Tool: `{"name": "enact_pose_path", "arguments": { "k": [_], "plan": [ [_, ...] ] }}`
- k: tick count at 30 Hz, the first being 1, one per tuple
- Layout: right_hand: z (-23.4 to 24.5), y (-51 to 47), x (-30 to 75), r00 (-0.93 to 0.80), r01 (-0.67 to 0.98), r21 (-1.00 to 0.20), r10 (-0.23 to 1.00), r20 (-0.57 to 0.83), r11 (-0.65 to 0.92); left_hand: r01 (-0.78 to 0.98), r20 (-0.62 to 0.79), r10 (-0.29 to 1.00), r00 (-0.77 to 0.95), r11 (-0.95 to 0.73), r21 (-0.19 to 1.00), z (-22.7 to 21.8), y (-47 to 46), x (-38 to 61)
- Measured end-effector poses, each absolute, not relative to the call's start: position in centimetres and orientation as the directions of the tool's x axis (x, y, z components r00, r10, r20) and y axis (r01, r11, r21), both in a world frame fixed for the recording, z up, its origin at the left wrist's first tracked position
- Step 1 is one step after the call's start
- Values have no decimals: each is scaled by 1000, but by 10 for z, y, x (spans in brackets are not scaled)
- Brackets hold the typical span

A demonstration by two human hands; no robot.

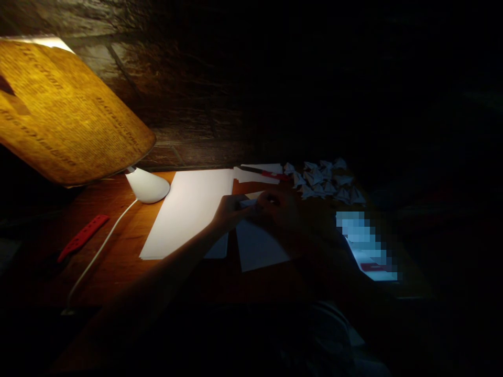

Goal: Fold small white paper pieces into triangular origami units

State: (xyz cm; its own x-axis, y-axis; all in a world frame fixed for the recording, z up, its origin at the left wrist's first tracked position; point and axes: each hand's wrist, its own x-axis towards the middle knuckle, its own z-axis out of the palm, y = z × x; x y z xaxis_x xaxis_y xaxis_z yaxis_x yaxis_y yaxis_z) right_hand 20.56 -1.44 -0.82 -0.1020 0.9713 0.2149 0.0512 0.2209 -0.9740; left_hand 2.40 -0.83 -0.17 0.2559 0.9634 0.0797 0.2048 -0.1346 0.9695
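The paper (pixel 247 202) ran lengthwise between left hand (pixel 228 210) and right hand (pixel 279 207) — fingers of both pinched it, one end each — neither hand clearly nearer

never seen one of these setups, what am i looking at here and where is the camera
There's no machine here: it's a person's bare left hand and right hand. The single picture comes from a camera worn on the head, looking forward and down. Together the hands hold a small piece of white paper. On the wooden table are a lamp, white sheets, a red object, small folded-looking paper shapes and a glowing screen. Much else is too dark to tell.
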Motion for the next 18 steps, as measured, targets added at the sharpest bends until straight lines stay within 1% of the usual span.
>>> {"name": "enact_pose_path", "arguments": {
  "k": [4, 10, 14, 18],
  "plan": [
    [-8, -14, 204, -112, 37, -976, 971, 211, 216, 172, 93, 962, 256, -140, 975, -1, -9, 24],
    [-11, -14, 201, -111, 66, -964, 962, 251, 259, 151, 104, 984, 143, -126, 981, -1, -11, 22],
    [-11, -15, 202, -120, 87, -960, 959, 257, 268, 151, 92, 984, 155, -115, 982, -1, -11, 23],
    [-9, -15, 203, -109, 117, -956, 960, 256, 268, 156, 115, 974, 193, -146, 977, 0, -10, 24]
  ]
}}
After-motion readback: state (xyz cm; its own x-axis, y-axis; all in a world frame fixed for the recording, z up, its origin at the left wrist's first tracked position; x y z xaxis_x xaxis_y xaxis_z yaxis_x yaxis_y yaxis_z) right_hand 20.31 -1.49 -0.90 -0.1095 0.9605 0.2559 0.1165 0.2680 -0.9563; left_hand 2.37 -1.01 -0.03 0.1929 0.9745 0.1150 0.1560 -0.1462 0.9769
